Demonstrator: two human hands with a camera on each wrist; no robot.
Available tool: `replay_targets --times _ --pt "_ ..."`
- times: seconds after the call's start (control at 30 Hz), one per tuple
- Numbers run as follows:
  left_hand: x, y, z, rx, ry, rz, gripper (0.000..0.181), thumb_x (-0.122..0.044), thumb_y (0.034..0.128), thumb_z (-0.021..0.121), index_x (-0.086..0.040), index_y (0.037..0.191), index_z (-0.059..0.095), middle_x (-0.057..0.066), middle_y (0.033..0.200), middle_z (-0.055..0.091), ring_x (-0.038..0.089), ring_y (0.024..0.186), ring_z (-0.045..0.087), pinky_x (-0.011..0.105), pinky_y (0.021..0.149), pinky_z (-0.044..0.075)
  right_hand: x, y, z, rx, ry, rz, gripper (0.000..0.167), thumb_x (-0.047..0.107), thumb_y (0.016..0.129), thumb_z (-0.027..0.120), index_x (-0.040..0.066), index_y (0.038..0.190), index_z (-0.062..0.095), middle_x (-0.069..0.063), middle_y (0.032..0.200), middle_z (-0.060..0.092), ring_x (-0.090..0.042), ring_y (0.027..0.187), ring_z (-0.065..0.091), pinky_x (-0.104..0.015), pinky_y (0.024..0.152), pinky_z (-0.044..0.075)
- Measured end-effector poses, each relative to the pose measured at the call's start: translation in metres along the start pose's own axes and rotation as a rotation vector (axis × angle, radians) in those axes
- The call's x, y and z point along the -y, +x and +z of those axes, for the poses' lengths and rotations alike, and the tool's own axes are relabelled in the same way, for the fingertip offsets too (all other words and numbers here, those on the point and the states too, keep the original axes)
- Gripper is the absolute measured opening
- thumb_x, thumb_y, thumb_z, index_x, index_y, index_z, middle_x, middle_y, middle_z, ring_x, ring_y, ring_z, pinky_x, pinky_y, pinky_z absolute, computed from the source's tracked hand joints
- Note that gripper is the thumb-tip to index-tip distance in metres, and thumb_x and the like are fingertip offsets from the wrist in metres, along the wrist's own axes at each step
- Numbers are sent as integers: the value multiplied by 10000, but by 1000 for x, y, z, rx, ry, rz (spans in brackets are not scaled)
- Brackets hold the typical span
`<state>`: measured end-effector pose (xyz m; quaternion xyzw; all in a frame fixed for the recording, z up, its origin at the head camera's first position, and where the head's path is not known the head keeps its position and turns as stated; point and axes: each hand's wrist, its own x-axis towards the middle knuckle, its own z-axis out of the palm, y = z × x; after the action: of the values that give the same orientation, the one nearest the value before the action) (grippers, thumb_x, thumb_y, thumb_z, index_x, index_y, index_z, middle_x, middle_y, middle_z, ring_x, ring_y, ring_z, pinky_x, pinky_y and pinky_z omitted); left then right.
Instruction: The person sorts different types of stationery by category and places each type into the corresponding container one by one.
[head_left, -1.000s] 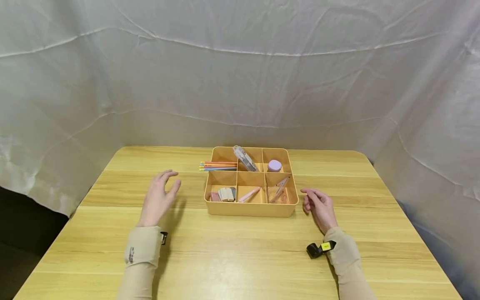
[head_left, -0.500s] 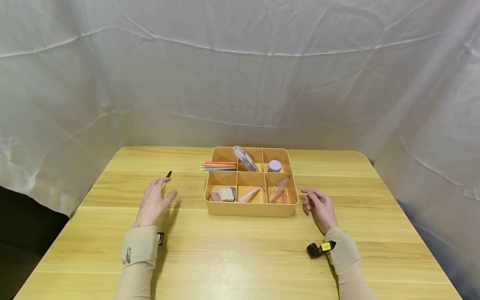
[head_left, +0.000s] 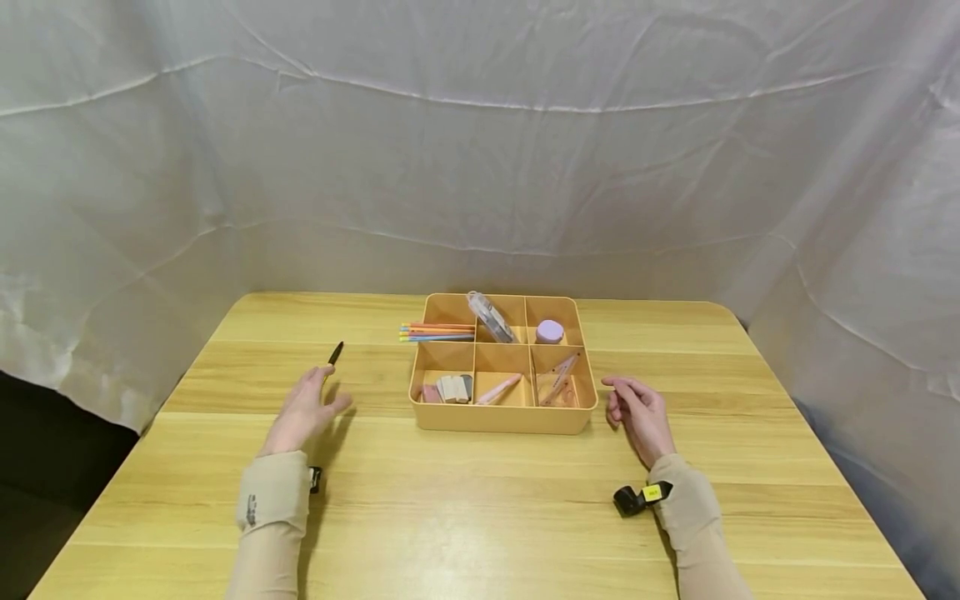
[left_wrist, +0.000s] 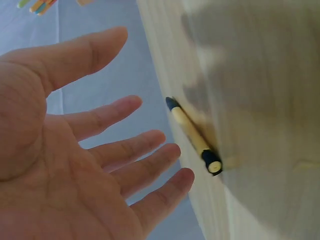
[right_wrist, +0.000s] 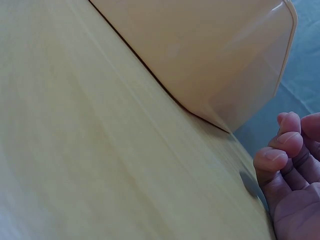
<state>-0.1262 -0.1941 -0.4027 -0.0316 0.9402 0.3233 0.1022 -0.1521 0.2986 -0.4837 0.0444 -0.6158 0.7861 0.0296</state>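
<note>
A yellow pen with black ends [left_wrist: 192, 132] lies on the table, apart from the fingers of my left hand [left_wrist: 90, 150]. In the head view that hand [head_left: 306, 408] hovers over the table left of the organizer and partly covers the pen [head_left: 336, 352]; its fingers are spread and hold nothing. My right hand [head_left: 639, 417] rests beside the organizer's right side, fingers loosely curled around nothing. The orange six-compartment organizer [head_left: 502, 419] stands between the hands. Seen from the right wrist, the curled fingers [right_wrist: 287, 145] are apart from the organizer's wall [right_wrist: 200, 55].
Several pencils [head_left: 438, 332] stick out over the organizer's left rim. Inside are a clear case [head_left: 491, 317], a round lilac item [head_left: 549, 332], erasers [head_left: 452, 388], a pink pen [head_left: 498, 389] and pinkish clear rulers [head_left: 562, 377]. Grey fabric [head_left: 480, 167] hangs behind the wooden table [head_left: 450, 517].
My left hand has moved left and toward me, and the pen's black end has come into view beyond its fingers. The right hand and organizer have stayed still.
</note>
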Motion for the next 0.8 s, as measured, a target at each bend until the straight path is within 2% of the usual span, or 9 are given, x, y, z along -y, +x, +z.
replay_targets --times 0.27,0.5,0.63,0.8 --pt "6 3 3 60 25 -48 747 -317 1025 543 58 1559 179 369 1620 -47 582 1485 44 726 1175 124 -1 1 -1 3 -3 -10 290 161 1063 492 -67 1128 659 7 701 587 -72 563 508 -218 490 434" --pt "8 4 3 72 52 -66 702 -297 1035 521 108 1530 232 399 1604 -14 579 1485 50 695 1199 121 -2 1 -1 -6 -6 -14 265 160 1062 495 -23 1096 683 3 700 587 -72 562 508 -213 490 431" --pt "9 4 4 45 53 -72 639 -238 1033 523 131 1499 289 388 1602 80 577 1475 107 688 1200 167 -2 1 -2 -1 -5 -15 271 160 1063 492 -31 1102 680 5 702 590 -70 564 511 -213 491 434" --pt "11 6 5 -40 85 -69 502 -129 1003 562 147 1405 441 387 1472 335 567 1362 322 657 1117 358 -2 1 -2 11 0 -10 266 164 1064 490 -13 1104 685 12 704 589 -67 568 509 -212 496 434"
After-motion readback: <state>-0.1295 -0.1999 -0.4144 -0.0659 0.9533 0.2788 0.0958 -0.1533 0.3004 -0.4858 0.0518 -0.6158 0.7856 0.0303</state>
